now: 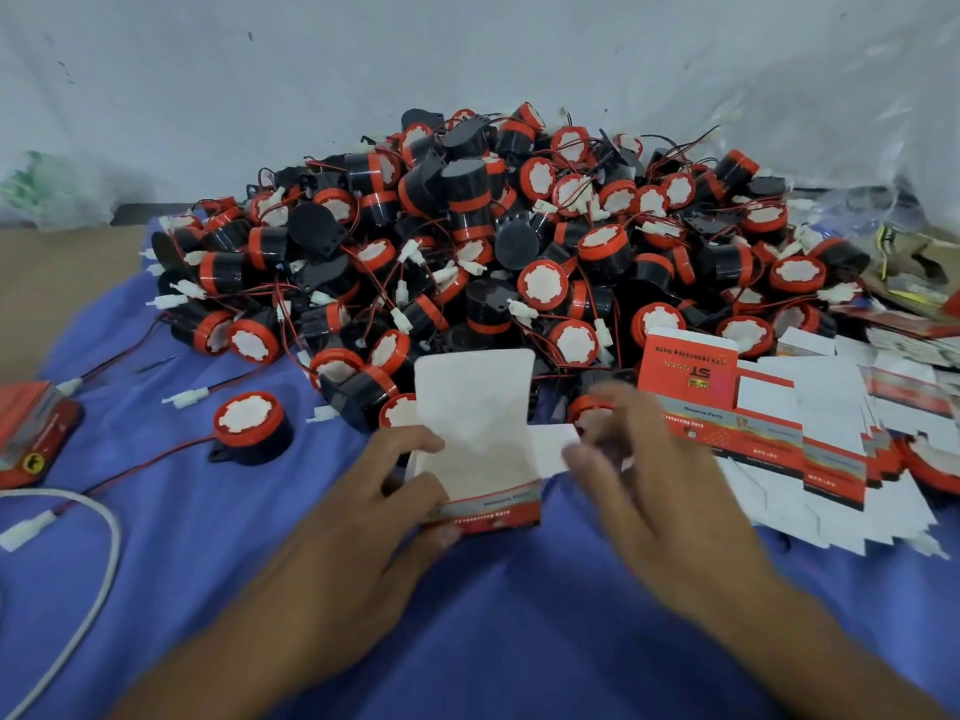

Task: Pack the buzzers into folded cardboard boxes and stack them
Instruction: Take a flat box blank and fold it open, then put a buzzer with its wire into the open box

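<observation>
The left hand (358, 517) grips a small cardboard box (478, 459) by its left wall. The thumb presses the glossy red-and-grey printed front and the fingers curl over the top edge into the opening. The box stands upright and open on a blue cloth (156, 589), and its plain white inside shows. A tall rounded lid flap (475, 387) rises from its back wall, and a short white side flap (553, 449) sticks out to the right.

The right hand (654, 485) is just right of the grip. It is blurred, with spread, loosely bent fingers whose tips lie at the side flap. It holds nothing that shows, and I cannot tell whether it touches the flap.

Right behind the held box is a big heap of buzzers (493, 241). They are squat black plastic cylinders with red rims and white scalloped faces, tangled in thin red and black wires with small white plug connectors. One loose buzzer (250, 426) sits face up on the cloth, left of the grip.

To the right of the grip, beyond the right hand, is a fanned stack of flat unfolded box blanks (779, 433), white with red printed panels. Far left of the grip lie a closed red box (31, 433) and a curved white cable (101, 537).
</observation>
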Motion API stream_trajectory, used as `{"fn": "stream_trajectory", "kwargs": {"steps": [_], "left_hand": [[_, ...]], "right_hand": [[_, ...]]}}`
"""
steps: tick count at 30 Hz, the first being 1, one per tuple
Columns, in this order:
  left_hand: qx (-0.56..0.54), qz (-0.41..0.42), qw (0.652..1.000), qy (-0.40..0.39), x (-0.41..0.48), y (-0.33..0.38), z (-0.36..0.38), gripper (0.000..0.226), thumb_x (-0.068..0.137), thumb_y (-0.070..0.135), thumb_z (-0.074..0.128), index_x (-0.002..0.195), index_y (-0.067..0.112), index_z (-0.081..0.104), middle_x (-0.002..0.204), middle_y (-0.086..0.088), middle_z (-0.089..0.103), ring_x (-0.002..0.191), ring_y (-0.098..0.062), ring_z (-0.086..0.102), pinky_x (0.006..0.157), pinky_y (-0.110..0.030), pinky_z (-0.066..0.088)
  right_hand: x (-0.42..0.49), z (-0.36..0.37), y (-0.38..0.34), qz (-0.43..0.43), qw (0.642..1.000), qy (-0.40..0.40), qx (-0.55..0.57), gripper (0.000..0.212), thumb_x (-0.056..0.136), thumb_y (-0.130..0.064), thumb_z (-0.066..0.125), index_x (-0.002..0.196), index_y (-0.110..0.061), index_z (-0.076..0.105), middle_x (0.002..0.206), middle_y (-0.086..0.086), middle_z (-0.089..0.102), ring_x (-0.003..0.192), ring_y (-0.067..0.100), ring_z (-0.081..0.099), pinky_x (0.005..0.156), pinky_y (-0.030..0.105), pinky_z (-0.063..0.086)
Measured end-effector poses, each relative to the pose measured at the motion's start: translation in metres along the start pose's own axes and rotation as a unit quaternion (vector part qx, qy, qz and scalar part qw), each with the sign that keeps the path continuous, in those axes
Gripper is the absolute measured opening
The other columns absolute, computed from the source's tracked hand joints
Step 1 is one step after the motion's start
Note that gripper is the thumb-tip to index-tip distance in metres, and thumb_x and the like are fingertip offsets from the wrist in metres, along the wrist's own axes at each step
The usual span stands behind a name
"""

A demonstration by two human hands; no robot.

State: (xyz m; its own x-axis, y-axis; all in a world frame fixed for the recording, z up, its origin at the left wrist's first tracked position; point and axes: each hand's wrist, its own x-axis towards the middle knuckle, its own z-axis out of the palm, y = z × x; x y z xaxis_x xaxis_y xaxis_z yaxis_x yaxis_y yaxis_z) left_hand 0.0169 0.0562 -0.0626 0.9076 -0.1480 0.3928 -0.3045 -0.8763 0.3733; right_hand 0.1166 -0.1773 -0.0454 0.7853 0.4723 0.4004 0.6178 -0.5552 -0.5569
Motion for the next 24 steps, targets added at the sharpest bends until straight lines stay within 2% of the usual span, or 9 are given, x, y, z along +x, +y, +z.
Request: {"fn": "stream_trajectory", "kwargs": {"steps": [2,5,9,12,14,17,20,22,24], "left_hand": [[0.069,0.038,0.997,-0.013,0.001,0.0,0.001,0.024,0.099,0.046,0.037,0.093,0.03,0.053,0.14,0.007,0.038,0.087,-0.006,0.045,0.063,-0.025,0.043],[0.111,0.073,0.99,-0.038,0.002,0.005,0.008,0.024,0.101,0.044,0.034,0.094,0.029,0.051,0.137,0.002,0.044,0.086,-0.012,0.05,0.063,-0.026,0.047],[0.042,0.051,0.997,-0.032,0.001,0.003,0.01,0.02,0.098,0.049,0.044,0.103,0.031,0.053,0.131,0.016,0.047,0.099,-0.008,0.057,0.074,-0.022,0.05],[0.026,0.063,0.997,-0.03,0.001,0.0,0.01,0.019,0.098,0.044,0.047,0.104,0.029,0.057,0.122,0.018,0.051,0.097,-0.011,0.057,0.075,-0.024,0.048],[0.04,0.079,0.996,-0.021,0.003,0.001,0.01,0.019,0.099,0.036,0.046,0.099,0.025,0.061,0.117,0.013,0.056,0.09,-0.017,0.057,0.073,-0.03,0.048],[0.088,0.097,0.991,-0.005,0.006,0.002,0.011,0.018,0.097,0.027,0.046,0.095,0.021,0.063,0.111,0.008,0.06,0.082,-0.02,0.052,0.068,-0.037,0.047],[0.124,0.094,0.988,0.004,0.005,0.004,0.009,0.014,0.092,0.025,0.047,0.091,0.022,0.061,0.107,0.007,0.059,0.084,-0.022,0.054,0.07,-0.04,0.041],[0.122,0.087,0.989,0.001,0.005,0.005,0.009,0.014,0.092,0.027,0.047,0.091,0.024,0.06,0.108,0.007,0.059,0.089,-0.023,0.055,0.074,-0.04,0.039],[0.116,0.082,0.99,-0.007,0.004,0.006,0.01,0.015,0.093,0.03,0.046,0.092,0.025,0.06,0.11,0.007,0.059,0.096,-0.023,0.056,0.077,-0.041,0.042]], "right_hand": [[0.026,0.0,0.029,-0.007,0.993,0.061,-0.1,0.052,0.093,-0.055,0.054,0.135,-0.029,0.038,0.124,-0.007,0.057,0.104,0.005,0.05,0.085,0.027,0.046],[0.051,0.006,0.054,0.019,0.966,-0.037,-0.256,0.069,0.092,-0.041,0.063,0.149,-0.019,0.033,0.149,0.004,0.04,0.135,0.023,0.031,0.112,0.037,0.026],[0.053,0.009,0.06,0.001,0.957,-0.008,-0.291,0.054,0.087,-0.051,0.062,0.132,-0.022,0.054,0.121,0.002,0.06,0.115,0.027,0.044,0.096,0.042,0.03],[0.054,-0.005,0.049,0.009,0.99,0.089,-0.112,0.035,0.083,-0.057,0.066,0.108,-0.037,0.052,0.1,-0.013,0.057,0.094,0.011,0.052,0.075,0.023,0.039],[0.054,-0.02,0.034,0.043,0.979,0.161,0.118,0.045,0.081,-0.059,0.071,0.116,-0.046,0.044,0.101,-0.023,0.059,0.095,0.0,0.061,0.069,0.013,0.05],[0.053,-0.034,0.018,0.029,0.92,0.222,0.321,0.055,0.088,-0.04,0.072,0.133,-0.049,0.043,0.111,-0.013,0.066,0.104,0.008,0.068,0.081,0.026,0.058],[0.054,-0.042,0.008,0.063,0.845,0.216,0.486,0.044,0.09,-0.021,0.064,0.126,-0.045,0.059,0.129,0.001,0.063,0.115,0.023,0.066,0.09,0.043,0.057],[0.056,-0.052,0.006,0.102,0.778,0.196,0.588,0.039,0.091,-0.013,0.058,0.123,-0.034,0.064,0.131,0.009,0.062,0.116,0.027,0.066,0.093,0.041,0.055],[0.057,-0.06,0.005,0.124,0.742,0.173,0.635,0.035,0.096,-0.018,0.056,0.13,-0.026,0.058,0.121,0.007,0.065,0.104,0.018,0.068,0.084,0.029,0.051]]}}
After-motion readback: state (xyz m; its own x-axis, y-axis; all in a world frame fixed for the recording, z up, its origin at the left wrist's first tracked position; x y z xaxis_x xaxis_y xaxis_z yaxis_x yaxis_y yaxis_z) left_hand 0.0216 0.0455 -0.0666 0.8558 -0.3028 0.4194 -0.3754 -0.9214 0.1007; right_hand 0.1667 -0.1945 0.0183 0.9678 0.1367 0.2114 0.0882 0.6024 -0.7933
